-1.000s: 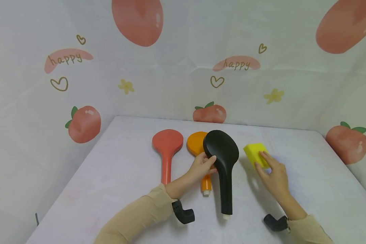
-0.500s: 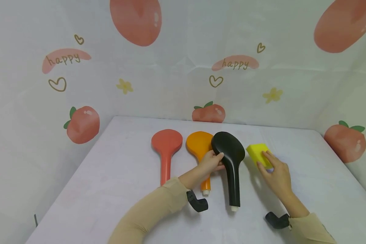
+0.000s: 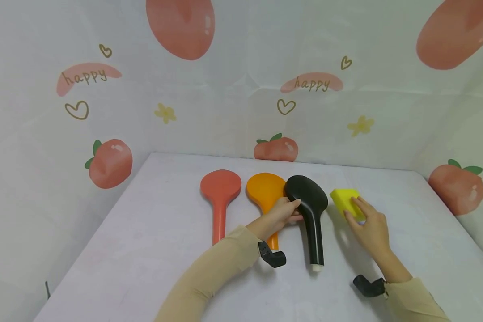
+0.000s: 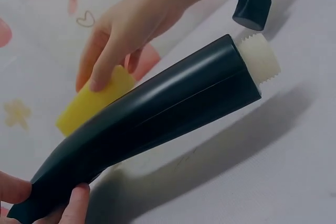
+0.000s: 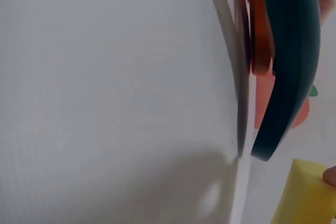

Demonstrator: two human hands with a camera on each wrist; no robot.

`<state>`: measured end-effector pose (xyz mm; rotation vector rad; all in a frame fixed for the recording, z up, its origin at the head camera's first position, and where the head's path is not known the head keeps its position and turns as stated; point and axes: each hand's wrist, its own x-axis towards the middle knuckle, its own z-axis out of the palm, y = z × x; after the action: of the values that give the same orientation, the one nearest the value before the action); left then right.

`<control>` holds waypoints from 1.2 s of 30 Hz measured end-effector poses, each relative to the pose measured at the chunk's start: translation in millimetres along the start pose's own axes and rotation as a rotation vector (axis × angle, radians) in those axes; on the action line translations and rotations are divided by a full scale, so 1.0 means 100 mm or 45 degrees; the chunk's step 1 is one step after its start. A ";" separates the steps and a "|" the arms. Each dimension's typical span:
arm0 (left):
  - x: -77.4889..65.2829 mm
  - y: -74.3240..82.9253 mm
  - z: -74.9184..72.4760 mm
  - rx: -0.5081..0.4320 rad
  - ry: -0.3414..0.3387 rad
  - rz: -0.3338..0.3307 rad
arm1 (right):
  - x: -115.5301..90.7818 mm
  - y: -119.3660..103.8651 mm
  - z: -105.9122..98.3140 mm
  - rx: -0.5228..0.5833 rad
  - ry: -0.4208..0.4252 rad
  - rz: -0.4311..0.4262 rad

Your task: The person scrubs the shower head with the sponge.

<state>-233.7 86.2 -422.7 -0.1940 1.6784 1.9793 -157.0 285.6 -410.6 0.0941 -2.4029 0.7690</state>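
My left hand (image 3: 281, 212) grips a black shower head (image 3: 309, 197) at its neck, thumb on top. The shower head is held above the table, its handle towards me; in the left wrist view a white threaded end (image 4: 260, 59) sticks out of it. My right hand (image 3: 372, 229) pinches a yellow sponge (image 3: 345, 203) between thumb and fingers, just to the right of the black head and apart from it. The right wrist view has the sponge (image 5: 307, 195) in its lower right corner, below the black shower head (image 5: 294, 51).
An orange shower head (image 3: 264, 188) lies on the white table (image 3: 145, 250), partly covered by my left hand and forearm. To its left lies a red shower head (image 3: 220, 185), its handle end hidden by my sleeve. A printed white cloth (image 3: 225, 112) hangs behind the table.
My left hand has moved right with the black shower head, uncovering more of the orange one. The right hand and sponge have shifted slightly right.
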 end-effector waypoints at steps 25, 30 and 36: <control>0.23 -0.01 0.18 0.471 0.246 0.088 | 0.03 0.13 -0.08 -0.089 -0.105 0.165; 0.22 -0.03 0.21 0.398 0.233 0.056 | 0.02 0.14 -0.09 -0.096 -0.123 0.179; 0.19 -0.01 0.24 0.546 0.233 0.098 | 0.02 0.16 -0.08 -0.106 -0.143 0.188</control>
<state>-243.5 114.9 -426.5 -0.1570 2.2118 1.6421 -158.0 303.0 -412.7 -0.0763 -2.5679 0.7459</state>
